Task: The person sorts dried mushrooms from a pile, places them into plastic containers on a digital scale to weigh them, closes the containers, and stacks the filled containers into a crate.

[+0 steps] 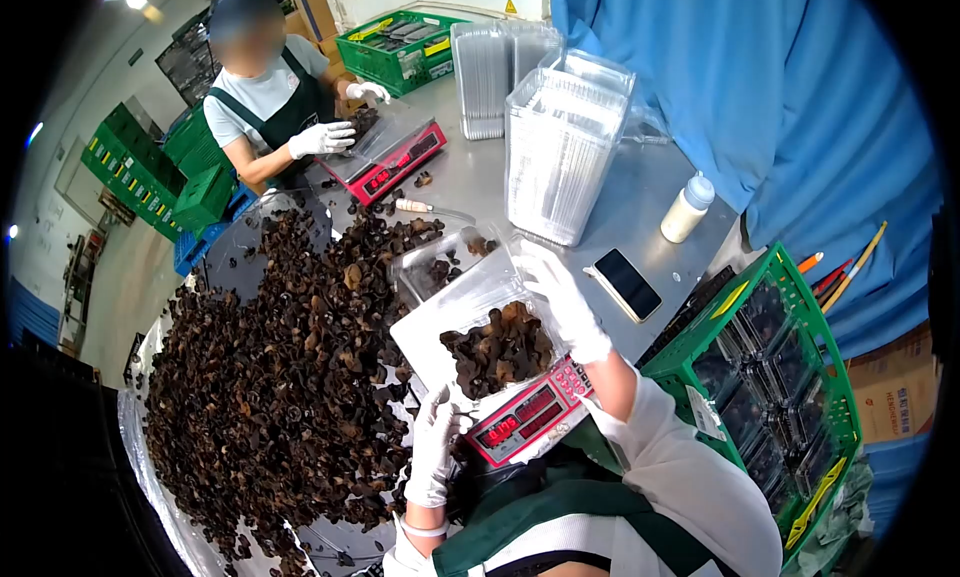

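Note:
A clear plastic container (420, 339) holding a clump of dark wood ear mushrooms (497, 349) sits on a red digital scale (520, 422) with a lit display. My right hand (560, 299), in a white glove, grips the container's far right edge, its fingers over the rim. My left hand (433, 447), also gloved, is beside the scale's left side, close to the big mushroom pile (290, 377). Its fingers point up, slightly apart, with nothing clearly held. Just behind the container, another clear tray (415, 269) has a few mushroom pieces in it.
Stacked clear containers (565, 147) stand at the back, near a white bottle (688, 209) and a phone (627, 285). A green crate (700, 417) of packed boxes is on my right. Across the table a co-worker (265, 97) handles mushrooms over another red scale (400, 162). A wooden-handled tool (415, 206) lies between.

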`<state>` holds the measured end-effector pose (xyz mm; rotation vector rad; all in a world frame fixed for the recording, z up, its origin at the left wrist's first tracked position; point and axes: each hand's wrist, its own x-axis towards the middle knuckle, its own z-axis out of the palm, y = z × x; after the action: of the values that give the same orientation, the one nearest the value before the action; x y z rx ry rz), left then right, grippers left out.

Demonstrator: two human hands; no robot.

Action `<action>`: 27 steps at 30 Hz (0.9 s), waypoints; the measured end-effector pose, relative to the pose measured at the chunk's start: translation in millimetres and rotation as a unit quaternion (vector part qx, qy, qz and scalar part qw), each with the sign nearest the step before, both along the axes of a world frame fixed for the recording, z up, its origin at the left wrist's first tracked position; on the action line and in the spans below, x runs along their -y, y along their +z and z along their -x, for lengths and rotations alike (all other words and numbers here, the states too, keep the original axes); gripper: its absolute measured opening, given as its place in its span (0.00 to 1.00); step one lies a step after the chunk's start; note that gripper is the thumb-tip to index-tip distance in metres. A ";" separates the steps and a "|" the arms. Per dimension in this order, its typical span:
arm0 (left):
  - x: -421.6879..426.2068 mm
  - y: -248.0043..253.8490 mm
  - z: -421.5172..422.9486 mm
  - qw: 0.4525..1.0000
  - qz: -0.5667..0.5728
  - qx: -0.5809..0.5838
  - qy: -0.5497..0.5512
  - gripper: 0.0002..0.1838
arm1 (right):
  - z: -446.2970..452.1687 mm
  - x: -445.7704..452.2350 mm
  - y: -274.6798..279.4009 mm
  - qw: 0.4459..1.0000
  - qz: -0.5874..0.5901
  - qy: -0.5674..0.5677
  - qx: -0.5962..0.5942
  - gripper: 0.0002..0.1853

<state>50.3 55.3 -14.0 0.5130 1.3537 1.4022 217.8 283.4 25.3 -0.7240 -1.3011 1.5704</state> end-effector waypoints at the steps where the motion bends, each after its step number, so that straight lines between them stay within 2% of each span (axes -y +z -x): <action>1: 0.4 -2.3 1.2 1.000 0.000 0.016 0.000 0.25 | -7.9 7.7 3.7 0.997 -0.062 -0.032 0.020 0.16; 2: 0.6 -3.0 1.4 1.000 0.000 0.018 0.002 0.25 | -25.5 13.1 5.3 0.981 -0.169 0.002 0.095 0.16; 3: 0.3 -3.6 1.4 0.998 -0.015 0.057 0.014 0.24 | -37.1 21.3 3.3 0.981 -0.169 0.005 0.097 0.16; 5: -1.4 -2.6 0.7 0.994 -0.029 0.098 0.027 0.23 | -52.9 41.9 -1.2 0.919 -0.236 -0.022 0.316 0.17; 7: -3.8 4.6 -0.5 0.995 -0.022 0.100 0.018 0.21 | -57.9 65.0 6.2 0.864 -0.331 -0.097 0.366 0.17; 8: -4.5 6.9 -4.0 0.998 0.002 0.061 0.035 0.17 | -63.8 70.5 -9.1 0.919 -0.211 -0.072 0.325 0.14; 9: -5.2 5.1 -4.2 0.998 0.002 0.061 0.035 0.17 | -71.1 70.5 -14.7 0.919 -0.212 -0.072 0.325 0.14; 11: -6.1 0.3 -4.0 0.999 -0.007 0.038 0.002 0.13 | -84.9 70.7 -24.0 0.926 -0.021 0.071 0.370 0.16; 12: -7.0 4.8 -6.0 0.998 -0.005 0.066 0.015 0.08 | -86.1 72.8 -28.6 0.927 -0.027 0.093 0.363 0.14; 13: -8.7 7.3 -6.2 0.998 -0.004 0.066 0.012 0.08 | -85.8 73.8 -32.9 0.927 -0.026 0.090 0.363 0.14; 15: -10.5 10.0 -6.1 0.995 0.021 0.096 -0.015 0.06 | -81.0 75.7 -39.7 0.959 0.164 0.134 0.187 0.10; 17: -9.9 0.2 -3.3 0.995 -0.009 0.093 -0.023 0.06 | -76.9 74.2 -44.9 0.960 0.165 0.144 0.176 0.10; 19: -7.0 -2.9 -2.9 0.995 -0.042 0.090 -0.029 0.06 | -74.8 74.2 -48.3 0.971 0.152 0.147 0.108 0.09; 21: -1.9 -1.6 -4.7 0.999 -0.035 0.019 -0.027 0.06 | -75.3 76.2 -51.2 0.970 0.157 0.151 0.109 0.08; 23: 4.6 1.8 -8.0 0.999 -0.041 0.004 -0.001 0.06 | -75.4 84.0 -52.7 0.967 0.166 0.156 0.112 0.08; 25: 11.0 -1.7 -3.6 0.998 -0.047 -0.010 0.026 0.05 | -67.7 95.6 -38.7 0.972 0.098 0.113 0.183 0.08; 26: 17.2 -7.6 7.0 0.979 -0.029 -0.202 0.006 0.05 | -66.5 99.2 -31.6 0.958 0.014 0.128 0.256 0.12; 27: 20.2 -4.3 10.9 0.923 -0.007 -0.385 -0.015 0.05 | -64.8 103.5 -18.3 0.953 0.031 0.165 0.253 0.21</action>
<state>39.4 35.1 -18.3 1.1723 1.9358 1.2214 282.6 179.9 7.0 -1.0365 -1.8300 1.7616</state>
